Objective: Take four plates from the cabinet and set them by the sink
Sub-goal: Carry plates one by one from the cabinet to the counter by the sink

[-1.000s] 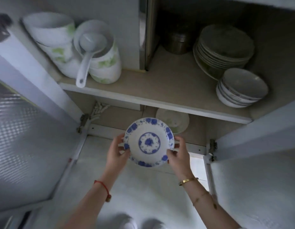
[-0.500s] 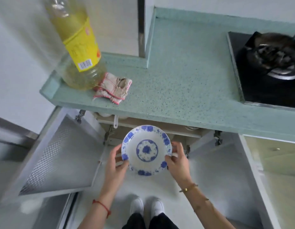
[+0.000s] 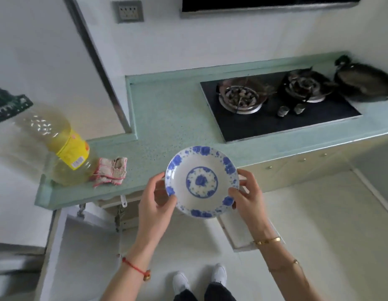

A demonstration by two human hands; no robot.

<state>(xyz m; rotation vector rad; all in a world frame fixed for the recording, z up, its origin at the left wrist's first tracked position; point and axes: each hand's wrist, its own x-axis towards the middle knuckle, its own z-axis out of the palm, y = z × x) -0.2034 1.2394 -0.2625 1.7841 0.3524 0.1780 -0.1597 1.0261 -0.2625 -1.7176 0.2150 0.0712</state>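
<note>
A white plate with blue flowers is held level in front of the counter's front edge, above the floor. My left hand grips its left rim and my right hand grips its right rim. The cabinet under the counter stands with its doors swung out; its shelves and the other plates are hidden below the counter. No sink is in view.
The pale green counter carries a big oil bottle and a folded cloth at the left. A black gas hob and a dark wok sit at the right. My shoes are on the light floor.
My view has risen from inside the cabinet to above the counter. The plate came up with both hands, from shelf height to counter height.
</note>
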